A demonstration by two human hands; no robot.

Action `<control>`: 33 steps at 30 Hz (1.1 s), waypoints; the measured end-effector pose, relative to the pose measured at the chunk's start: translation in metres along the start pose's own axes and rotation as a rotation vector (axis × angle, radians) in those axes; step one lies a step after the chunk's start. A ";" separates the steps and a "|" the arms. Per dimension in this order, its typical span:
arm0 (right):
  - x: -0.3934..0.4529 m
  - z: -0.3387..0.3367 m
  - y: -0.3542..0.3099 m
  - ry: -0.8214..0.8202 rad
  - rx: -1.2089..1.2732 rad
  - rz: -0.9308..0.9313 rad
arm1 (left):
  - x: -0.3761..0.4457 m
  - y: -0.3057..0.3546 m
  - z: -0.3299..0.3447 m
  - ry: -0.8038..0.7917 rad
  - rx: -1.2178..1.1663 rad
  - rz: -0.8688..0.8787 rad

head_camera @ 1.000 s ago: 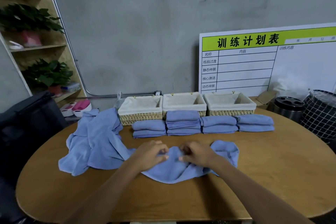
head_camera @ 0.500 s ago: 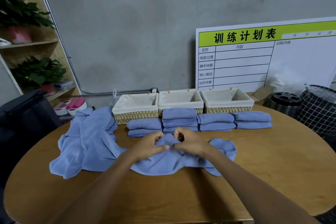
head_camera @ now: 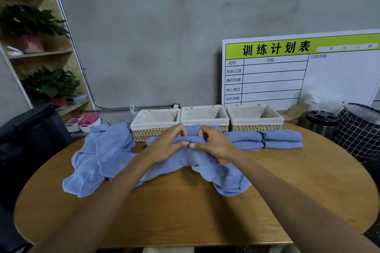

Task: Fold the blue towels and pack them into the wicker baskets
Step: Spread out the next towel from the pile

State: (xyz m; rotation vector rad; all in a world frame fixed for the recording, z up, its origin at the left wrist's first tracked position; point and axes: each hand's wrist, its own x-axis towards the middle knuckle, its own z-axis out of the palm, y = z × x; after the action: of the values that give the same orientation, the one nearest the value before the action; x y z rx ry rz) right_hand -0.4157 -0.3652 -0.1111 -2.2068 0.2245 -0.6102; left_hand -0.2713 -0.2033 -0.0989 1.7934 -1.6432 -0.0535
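My left hand (head_camera: 167,145) and my right hand (head_camera: 213,143) pinch the top edge of a loose blue towel (head_camera: 222,172), close together, lifted above the table's middle. The towel hangs down and trails onto the wood. Three wicker baskets with white liners stand in a row at the back: left (head_camera: 155,122), middle (head_camera: 204,116), right (head_camera: 255,117); all look empty. Folded blue towels (head_camera: 281,139) lie stacked in front of the baskets, partly hidden behind my hands. A heap of unfolded blue towels (head_camera: 102,154) lies at the left.
The oval wooden table (head_camera: 195,215) fills the foreground. A planning board (head_camera: 298,72) leans on the wall at the back right. A black bin (head_camera: 320,122) and a checked basket (head_camera: 359,129) stand at the right; a dark bag (head_camera: 30,133) and plant shelves at the left.
Both hands have risen from the table with the towel's edge pinched, moving away from me toward the baskets. The towel now hangs from my fingers.
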 end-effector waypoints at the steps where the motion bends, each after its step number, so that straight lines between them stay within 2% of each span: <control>1: -0.001 -0.002 -0.002 0.017 0.008 -0.001 | -0.001 0.002 -0.001 0.006 0.002 0.006; 6: -0.005 -0.008 -0.011 0.003 0.050 0.007 | -0.001 0.004 0.003 0.021 0.039 0.031; 12: -0.005 -0.027 -0.020 -0.115 0.087 0.015 | 0.002 -0.003 0.010 0.000 0.156 0.081; 18: 0.003 -0.054 -0.044 -0.201 -0.016 0.066 | 0.011 0.011 -0.005 0.103 0.206 0.119; 20: 0.009 -0.066 -0.053 -0.194 0.019 0.024 | 0.018 0.018 -0.014 0.115 0.157 0.125; 23: 0.025 -0.077 -0.068 -0.196 0.060 -0.015 | 0.032 0.031 -0.028 0.146 -0.050 0.038; 26: 0.039 -0.087 -0.081 -0.228 -0.007 -0.020 | 0.046 0.031 -0.045 0.197 -0.103 0.007; 30: 0.049 -0.107 -0.084 -0.238 -0.021 0.036 | 0.070 0.024 -0.074 0.189 -0.040 -0.025; 33: 0.055 -0.119 -0.081 -0.219 -0.044 0.070 | 0.084 0.020 -0.100 0.182 0.153 -0.017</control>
State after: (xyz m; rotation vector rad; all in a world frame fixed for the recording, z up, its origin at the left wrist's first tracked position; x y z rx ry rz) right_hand -0.4304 -0.4119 0.0346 -2.2766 0.2015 -0.3244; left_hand -0.2255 -0.2317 0.0213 1.8658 -1.5373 0.2279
